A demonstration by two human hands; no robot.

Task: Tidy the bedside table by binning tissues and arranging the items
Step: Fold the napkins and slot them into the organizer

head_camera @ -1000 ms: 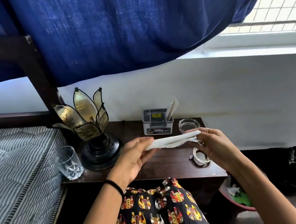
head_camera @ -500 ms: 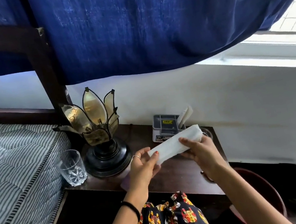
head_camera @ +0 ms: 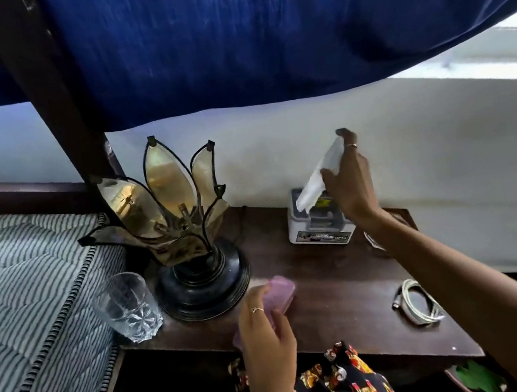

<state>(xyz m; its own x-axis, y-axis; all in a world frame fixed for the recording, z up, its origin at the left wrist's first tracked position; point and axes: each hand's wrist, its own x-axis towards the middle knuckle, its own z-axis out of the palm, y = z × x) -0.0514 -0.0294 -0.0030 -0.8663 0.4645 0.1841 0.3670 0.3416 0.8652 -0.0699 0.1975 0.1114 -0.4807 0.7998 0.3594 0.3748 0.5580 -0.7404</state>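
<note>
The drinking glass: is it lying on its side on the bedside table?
No. The drinking glass stands upright at the bedside table's left edge, beside the lamp.

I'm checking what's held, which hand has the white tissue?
The right hand, raised over the grey tissue box; the left hand rests on a purple phone.

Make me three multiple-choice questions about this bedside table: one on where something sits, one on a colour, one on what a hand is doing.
1. Where is the drinking glass?
A. left of the lamp base
B. beside the white cable
C. on the tissue box

2. What colour is the phone under the left hand?
A. green
B. pinkish-purple
C. white

3. What is the right hand doing?
A. resting flat
B. holding a white tissue
C. gripping the glass

Answers: A, the glass stands left of the lamp; B, its case shows pinkish-purple; B, the tissue sits in its fingers over the tissue box.
</note>
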